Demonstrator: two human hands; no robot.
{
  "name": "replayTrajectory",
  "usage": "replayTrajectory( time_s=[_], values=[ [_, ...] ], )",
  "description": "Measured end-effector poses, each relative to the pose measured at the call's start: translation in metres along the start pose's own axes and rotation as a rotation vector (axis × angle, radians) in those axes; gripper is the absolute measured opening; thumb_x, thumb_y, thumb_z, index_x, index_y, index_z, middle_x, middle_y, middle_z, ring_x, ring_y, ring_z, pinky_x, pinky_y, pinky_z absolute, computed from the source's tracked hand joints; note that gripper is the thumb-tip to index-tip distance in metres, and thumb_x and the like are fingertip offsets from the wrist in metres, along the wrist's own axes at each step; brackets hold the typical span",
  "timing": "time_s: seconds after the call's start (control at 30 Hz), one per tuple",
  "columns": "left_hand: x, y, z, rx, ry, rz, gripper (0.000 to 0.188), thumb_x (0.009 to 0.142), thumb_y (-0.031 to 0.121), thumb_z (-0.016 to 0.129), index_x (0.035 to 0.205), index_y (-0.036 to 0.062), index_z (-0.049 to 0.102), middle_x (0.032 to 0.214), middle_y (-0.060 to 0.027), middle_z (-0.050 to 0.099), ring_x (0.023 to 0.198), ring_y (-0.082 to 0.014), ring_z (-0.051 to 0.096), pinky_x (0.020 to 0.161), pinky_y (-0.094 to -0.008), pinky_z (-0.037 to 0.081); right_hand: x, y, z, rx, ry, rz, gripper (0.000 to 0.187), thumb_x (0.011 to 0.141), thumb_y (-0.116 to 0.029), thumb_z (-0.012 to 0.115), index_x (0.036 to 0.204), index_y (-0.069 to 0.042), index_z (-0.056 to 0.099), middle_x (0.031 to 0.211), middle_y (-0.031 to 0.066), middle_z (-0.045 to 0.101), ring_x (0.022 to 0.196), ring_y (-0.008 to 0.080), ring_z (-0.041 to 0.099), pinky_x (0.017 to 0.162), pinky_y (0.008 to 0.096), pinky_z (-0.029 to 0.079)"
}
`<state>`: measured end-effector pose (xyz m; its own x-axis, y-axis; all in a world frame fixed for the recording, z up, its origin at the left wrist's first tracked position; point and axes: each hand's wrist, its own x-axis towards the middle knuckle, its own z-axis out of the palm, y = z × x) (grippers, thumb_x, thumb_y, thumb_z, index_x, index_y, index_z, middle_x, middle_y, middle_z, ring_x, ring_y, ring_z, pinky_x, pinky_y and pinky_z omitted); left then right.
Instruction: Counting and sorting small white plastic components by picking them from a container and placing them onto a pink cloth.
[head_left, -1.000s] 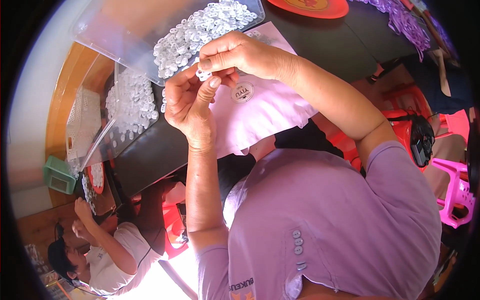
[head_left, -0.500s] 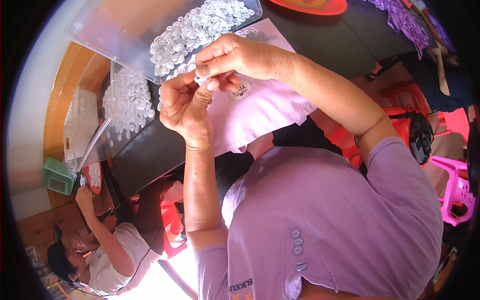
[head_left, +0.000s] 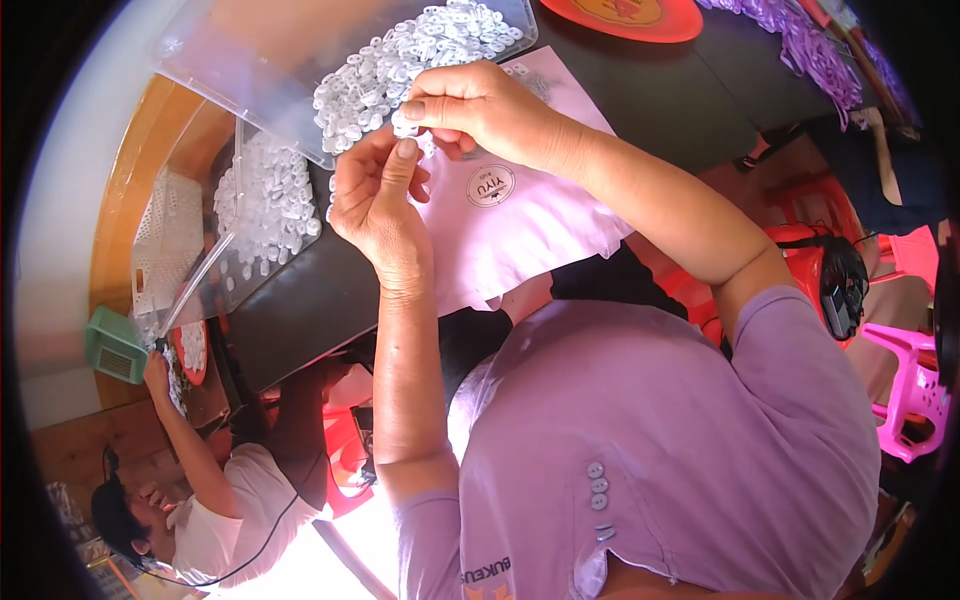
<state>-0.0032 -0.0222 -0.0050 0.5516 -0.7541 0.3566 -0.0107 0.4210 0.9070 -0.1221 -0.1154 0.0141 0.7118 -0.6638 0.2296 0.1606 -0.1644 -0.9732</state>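
My right hand [head_left: 485, 108] pinches a small white plastic piece [head_left: 404, 124] between thumb and fingertips. Just below it, the thumb of my left hand [head_left: 385, 195] points up against the curled fingers, its tip at the piece's lower edge; what lies inside that grip is hidden. Both hands are above a pink cloth [head_left: 520, 240] with a round printed mark, spread from the tabletop down toward my lap. Beyond my fingers, a heap of white oval ring-like pieces [head_left: 375, 85] fills part of a clear plastic bin [head_left: 240, 60].
More white pieces [head_left: 265, 190] lie in a second clear bin at the left. A red round tray [head_left: 650, 18] and purple strips [head_left: 780, 45] are on the dark table [head_left: 660, 100]. Another person [head_left: 220, 510] works at lower left beside a green basket [head_left: 115, 345]. A pink stool [head_left: 915, 390] stands right.
The white piece now shows more fully at my right fingertips, and my left thumb has dropped below it. The view has shifted slightly. The other person's hand has moved a little.
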Motion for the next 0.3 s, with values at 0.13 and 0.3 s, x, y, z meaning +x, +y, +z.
replayTrajectory(
  time_s=[0.13,0.3],
  values=[
    [-0.001,0.0,-0.004,0.055,0.009,0.012,0.009,0.086,0.002,0.067,0.091,-0.0044,0.063,0.075,-0.0099,0.064,0.057,-0.0112,0.053,0.048,-0.0226,0.041,0.001,0.01,0.006,-0.088,0.024,-0.073,0.023,0.096,-0.023,0.059,0.086,-0.003,0.062,0.061,-0.0015,0.049,0.056,0.0064,0.046,0.052,0.0231,0.039],
    [-0.001,0.001,-0.007,0.041,-0.021,-0.016,0.009,0.089,0.006,0.065,0.092,-0.002,0.063,0.078,-0.0083,0.066,0.059,-0.009,0.056,0.05,-0.0213,0.043,0.002,0.013,0.004,-0.309,0.013,-0.193,0.021,0.096,-0.023,0.059,0.091,-0.003,0.064,0.065,0.0,0.055,0.058,0.0064,0.048,0.052,0.0225,0.038]
  ],
)
